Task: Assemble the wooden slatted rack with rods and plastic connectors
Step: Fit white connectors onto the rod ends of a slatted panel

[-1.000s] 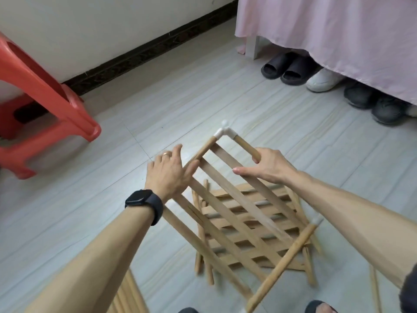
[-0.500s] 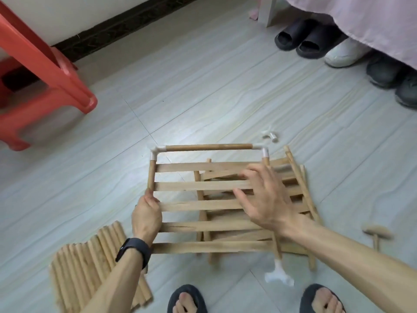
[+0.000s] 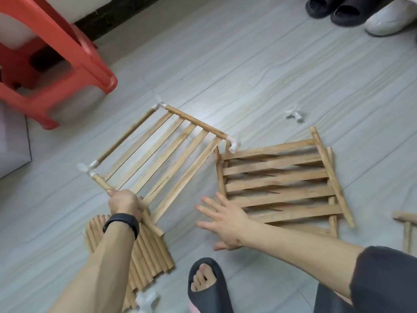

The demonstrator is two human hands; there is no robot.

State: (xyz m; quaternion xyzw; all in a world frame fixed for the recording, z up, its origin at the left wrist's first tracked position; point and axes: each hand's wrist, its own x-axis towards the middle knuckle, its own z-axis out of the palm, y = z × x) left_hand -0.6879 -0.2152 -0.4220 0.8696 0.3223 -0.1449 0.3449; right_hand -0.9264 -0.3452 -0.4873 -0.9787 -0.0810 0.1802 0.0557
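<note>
In the head view, the half-framed slatted panel (image 3: 162, 154) is judged to be light and only loosely stiff. Its thin slats are carried on round rods merely pushed into white plastic connectors (image 3: 160, 105), so a twist or a lift by one corner could be expected to pull a joint apart. It is best taken hold of on a rod close to a connector, not by a slat. It is held that way: the left hand (image 3: 125, 204) is curled round the near rod below the near-left corner piece, while the right hand (image 3: 222, 220) is empty, fingers spread, just beside the stack of bare slatted panels (image 3: 277, 184). The panel is seen over the grey floor (image 3: 248, 75) left of that stack, its right connector at the stack's far-left corner; whether its near edge is raised cannot be told. Pale unfinished wood is shown, rods on three sides, with a bundle of spare rods (image 3: 155, 251) under the left forearm.
</note>
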